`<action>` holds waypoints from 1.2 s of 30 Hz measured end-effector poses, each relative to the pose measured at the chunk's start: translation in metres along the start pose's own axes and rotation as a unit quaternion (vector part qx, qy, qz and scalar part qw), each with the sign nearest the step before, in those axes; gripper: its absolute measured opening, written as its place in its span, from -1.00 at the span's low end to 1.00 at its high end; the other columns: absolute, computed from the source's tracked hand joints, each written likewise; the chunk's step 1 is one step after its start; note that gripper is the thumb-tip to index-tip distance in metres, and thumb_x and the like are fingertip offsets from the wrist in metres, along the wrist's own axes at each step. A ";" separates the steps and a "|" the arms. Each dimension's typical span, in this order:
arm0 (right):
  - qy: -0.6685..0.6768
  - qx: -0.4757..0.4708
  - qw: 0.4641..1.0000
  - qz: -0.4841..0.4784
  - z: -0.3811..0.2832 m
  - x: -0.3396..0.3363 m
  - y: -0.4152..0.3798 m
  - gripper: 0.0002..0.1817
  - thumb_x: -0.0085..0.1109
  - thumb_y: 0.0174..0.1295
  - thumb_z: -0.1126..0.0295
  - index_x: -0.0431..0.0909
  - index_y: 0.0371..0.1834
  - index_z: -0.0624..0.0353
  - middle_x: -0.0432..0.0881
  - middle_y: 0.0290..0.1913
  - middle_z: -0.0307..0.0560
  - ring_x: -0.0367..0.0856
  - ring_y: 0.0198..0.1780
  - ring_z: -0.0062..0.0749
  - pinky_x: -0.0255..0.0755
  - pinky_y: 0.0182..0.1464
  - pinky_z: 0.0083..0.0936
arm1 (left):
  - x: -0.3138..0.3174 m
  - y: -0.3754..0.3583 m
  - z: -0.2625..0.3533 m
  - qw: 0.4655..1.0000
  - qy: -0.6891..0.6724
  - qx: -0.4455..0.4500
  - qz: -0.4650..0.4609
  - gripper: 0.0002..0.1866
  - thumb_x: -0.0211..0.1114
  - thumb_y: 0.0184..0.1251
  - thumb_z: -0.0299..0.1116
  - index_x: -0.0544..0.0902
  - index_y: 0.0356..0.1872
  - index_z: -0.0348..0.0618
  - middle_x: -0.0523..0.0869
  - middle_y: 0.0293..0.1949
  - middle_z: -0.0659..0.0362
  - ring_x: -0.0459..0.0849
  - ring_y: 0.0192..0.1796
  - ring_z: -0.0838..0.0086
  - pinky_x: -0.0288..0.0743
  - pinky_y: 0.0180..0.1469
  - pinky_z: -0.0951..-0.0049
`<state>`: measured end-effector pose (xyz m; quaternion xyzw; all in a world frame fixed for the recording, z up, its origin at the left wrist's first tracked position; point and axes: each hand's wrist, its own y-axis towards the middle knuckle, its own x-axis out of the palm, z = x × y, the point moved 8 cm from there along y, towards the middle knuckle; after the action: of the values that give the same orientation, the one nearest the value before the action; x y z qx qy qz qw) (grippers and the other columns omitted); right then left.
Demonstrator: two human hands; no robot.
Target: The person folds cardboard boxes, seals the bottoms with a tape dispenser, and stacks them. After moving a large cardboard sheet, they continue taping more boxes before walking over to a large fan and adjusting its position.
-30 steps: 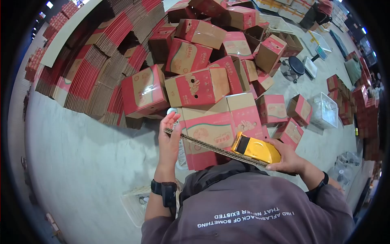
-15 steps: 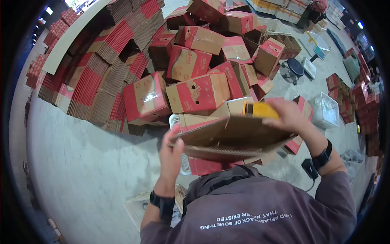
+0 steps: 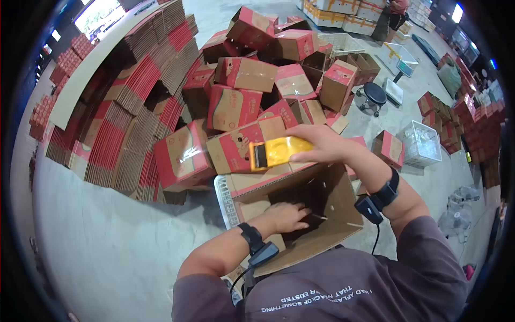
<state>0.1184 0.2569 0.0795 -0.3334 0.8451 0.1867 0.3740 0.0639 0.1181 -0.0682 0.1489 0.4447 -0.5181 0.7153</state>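
A cardboard box [image 3: 342, 197] stands in front of my body with its mouth up, so its brown inside shows. My left hand [image 3: 287, 216] reaches into it, fingers stretched out over the inner flaps near the bottom. Above the box's far edge, my right hand [image 3: 322, 144] grips a yellow tape dispenser [image 3: 280, 151] by its right end. The dispenser's dark end points left. Part of a white plastic crate [image 3: 224, 201] shows under the box's left side.
Red and brown boxes [image 3: 234, 107] lie in a heap ahead. Stacks of flattened cartons [image 3: 126, 139] line the left. To the right are a black stool [image 3: 374, 93], a scale [image 3: 393, 92] and a white crate [image 3: 422, 145]. A person [image 3: 394, 19] stands far back.
The box has turned from a flatter, tilted position to mouth-up. My left hand has left its edge and gone inside. My right hand has moved left with the tape dispenser.
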 end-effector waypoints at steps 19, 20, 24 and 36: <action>0.513 0.156 0.844 0.016 0.046 0.017 -0.050 -0.48 0.28 0.15 0.32 0.40 0.19 0.16 0.52 0.01 -0.26 0.44 0.01 -0.65 0.36 0.03 -0.63 | -0.032 -0.038 0.035 0.962 -0.257 0.041 0.079 -0.39 0.07 0.42 -0.03 0.30 0.33 -0.23 0.29 0.37 0.00 0.25 0.42 0.20 0.14 0.41 0.29; 0.486 0.119 0.866 -0.001 0.050 0.040 -0.054 -0.49 0.25 0.18 0.34 0.38 0.21 0.19 0.52 0.01 -0.26 0.45 -0.01 -0.66 0.36 0.05 -0.62 | -0.026 -0.061 0.042 0.922 -0.386 0.010 -0.009 -0.42 0.04 0.44 -0.04 0.33 0.32 -0.23 0.34 0.34 -0.01 0.28 0.40 0.23 0.13 0.41 0.32; 0.588 0.209 0.775 0.098 0.070 0.055 -0.089 -0.49 0.23 0.18 0.34 0.36 0.20 0.18 0.51 -0.14 -0.29 0.48 -0.19 -0.72 0.42 -0.08 -0.72 | -0.019 -0.166 0.061 0.853 -0.518 -0.027 0.060 -0.53 -0.03 0.49 -0.18 0.39 0.27 -0.26 0.42 0.30 0.02 0.32 0.38 0.27 0.10 0.40 0.35; 0.606 0.230 0.737 0.192 0.076 0.054 -0.091 -0.61 0.17 0.24 0.35 0.37 0.11 0.13 0.48 -0.29 -0.32 0.47 -0.26 -0.72 0.46 -0.22 -0.71 | -0.057 -0.137 -0.116 0.804 -0.277 -0.334 0.406 -0.26 0.10 0.36 0.06 0.22 0.34 -0.36 0.54 0.13 -0.20 0.50 0.23 0.12 0.31 0.24 0.37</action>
<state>0.1938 0.2123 -0.0167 -0.1110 0.9563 -0.1868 -0.1957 -0.1155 0.1732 -0.0537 -0.0825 0.2721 -0.0191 0.9585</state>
